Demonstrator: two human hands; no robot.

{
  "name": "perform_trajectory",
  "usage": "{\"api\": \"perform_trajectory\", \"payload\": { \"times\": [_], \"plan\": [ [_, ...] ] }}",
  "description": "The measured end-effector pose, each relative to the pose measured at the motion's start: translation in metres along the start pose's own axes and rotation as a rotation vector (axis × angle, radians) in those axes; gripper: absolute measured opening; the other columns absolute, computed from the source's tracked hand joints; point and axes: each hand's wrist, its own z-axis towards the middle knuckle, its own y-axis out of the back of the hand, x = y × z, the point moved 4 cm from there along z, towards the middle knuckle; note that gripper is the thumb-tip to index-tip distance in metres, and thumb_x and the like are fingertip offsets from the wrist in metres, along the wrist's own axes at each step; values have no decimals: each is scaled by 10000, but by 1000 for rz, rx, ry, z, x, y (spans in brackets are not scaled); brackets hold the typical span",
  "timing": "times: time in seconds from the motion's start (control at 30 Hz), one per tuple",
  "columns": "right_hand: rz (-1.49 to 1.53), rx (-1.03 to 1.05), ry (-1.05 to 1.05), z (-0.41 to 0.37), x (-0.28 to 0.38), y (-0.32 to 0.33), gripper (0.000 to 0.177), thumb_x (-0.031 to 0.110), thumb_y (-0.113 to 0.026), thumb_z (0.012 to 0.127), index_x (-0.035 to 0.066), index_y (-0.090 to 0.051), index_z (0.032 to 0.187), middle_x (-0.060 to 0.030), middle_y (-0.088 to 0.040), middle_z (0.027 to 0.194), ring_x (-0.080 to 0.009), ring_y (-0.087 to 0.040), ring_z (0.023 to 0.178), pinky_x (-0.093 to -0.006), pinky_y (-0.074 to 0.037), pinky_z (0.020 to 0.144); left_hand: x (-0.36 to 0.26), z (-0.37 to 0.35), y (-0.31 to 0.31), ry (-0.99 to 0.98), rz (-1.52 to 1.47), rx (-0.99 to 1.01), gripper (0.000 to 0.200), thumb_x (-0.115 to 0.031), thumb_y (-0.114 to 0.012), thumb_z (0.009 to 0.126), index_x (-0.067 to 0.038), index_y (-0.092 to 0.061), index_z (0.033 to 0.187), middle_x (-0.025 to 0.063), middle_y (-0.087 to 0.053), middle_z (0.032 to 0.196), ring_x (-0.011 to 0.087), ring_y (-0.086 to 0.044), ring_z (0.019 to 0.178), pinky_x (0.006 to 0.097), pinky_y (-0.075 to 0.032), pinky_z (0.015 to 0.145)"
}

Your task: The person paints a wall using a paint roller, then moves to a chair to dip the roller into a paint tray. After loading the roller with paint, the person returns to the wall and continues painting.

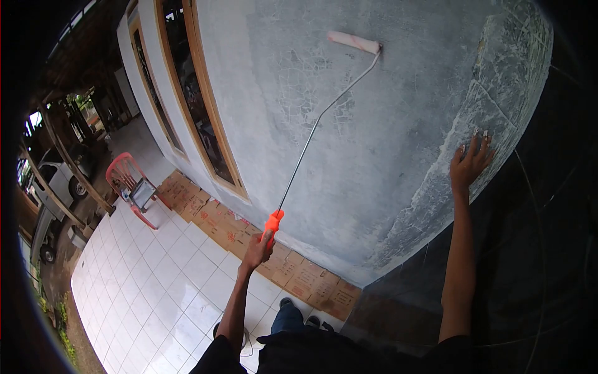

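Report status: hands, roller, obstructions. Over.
Left hand gripping handle. Right hand open at wall's rough edge. Roller up at wall. Nothing seen blocking it; chair off left.

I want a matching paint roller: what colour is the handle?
The handle is bright orange-red, clearest in the head view.

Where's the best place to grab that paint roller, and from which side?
Probably best to grip the paint roller by its orange handle, coming from below: the thick handle ends the long, bent metal rod, at the end away from the pinkish sleeve. The left hand holds it there.
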Motion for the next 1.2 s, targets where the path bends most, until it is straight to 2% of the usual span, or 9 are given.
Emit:
{"api": "perform_trajectory", "payload": {
  "times": [0.07,0.17,0.23,0.47,0.57,0.8,0.9,1.03,1.2],
  "plan": [
    [13,-22,11,0,0,-1,453,229,-449,909,85,-395,1335,-173,-351,1365,-326,-306,1315,-578,-196,1056,-55,1,-17,-48,4,-21,521,-532,-453,904,-112,-421,596,-44,-359,464,54,-318,348,227,-231,327],
    [-15,37,1,-1,0,-2,446,208,-481,901,50,-407,1311,-205,-337,1366,-357,-289,1319,-576,-199,1053,-84,-3,-42,-49,-30,-33,529,-538,-456,901,-109,-426,594,-45,-350,456,54,-312,341,231,-226,322],
    [-5,-7,0,-2,-2,-2,466,231,-454,903,81,-393,1340,-179,-350,1365,-328,-301,1319,-576,-189,1058,-64,-6,-55,-32,-71,-6,539,-540,-456,899,-106,-431,580,-41,-360,454,61,-319,337,234,-232,323],
    [-14,16,-9,1,1,1,473,209,-474,892,76,-392,1339,-179,-343,1373,-332,-293,1323,-576,-187,1059,139,-41,-72,144,-193,179,500,-485,-421,933,-129,-393,583,-29,-363,482,81,-349,365,245,-256,348],
    [-13,21,-15,3,0,1,478,201,-482,888,77,-389,1341,-177,-342,1375,-332,-293,1323,-575,-189,1058,153,-48,-65,169,-135,144,512,-492,-423,929,-128,-388,570,-29,-370,483,79,-351,370,237,-258,357],
    [2,20,-11,3,2,2,476,200,-480,892,80,-385,1343,-171,-333,1383,-327,-295,1322,-573,-192,1060,-7,-12,-67,-11,-73,64,530,-512,-397,933,-101,-422,600,-22,-380,469,67,-344,356,234,-261,338],
    [5,25,-14,2,3,3,472,202,-479,894,82,-386,1341,-170,-335,1381,-325,-295,1322,-574,-193,1060,-45,-7,-78,-37,-97,35,534,-517,-401,929,-100,-424,596,-24,-376,465,67,-345,357,236,-263,338],
    [-5,20,-14,1,0,1,478,202,-486,892,86,-380,1343,-169,-344,1371,-322,-297,1321,-576,-194,1059,17,-2,-87,-19,-137,80,520,-507,-415,928,-107,-425,596,-26,-374,468,70,-348,357,237,-266,341],
    [-7,25,-22,2,1,3,482,195,-497,886,88,-379,1341,-171,-350,1364,-323,-298,1320,-576,-196,1057,149,-28,-81,46,-205,200,487,-462,-429,937,-127,-411,585,-39,-355,469,67,-352,370,239,-258,346]
  ]
}}
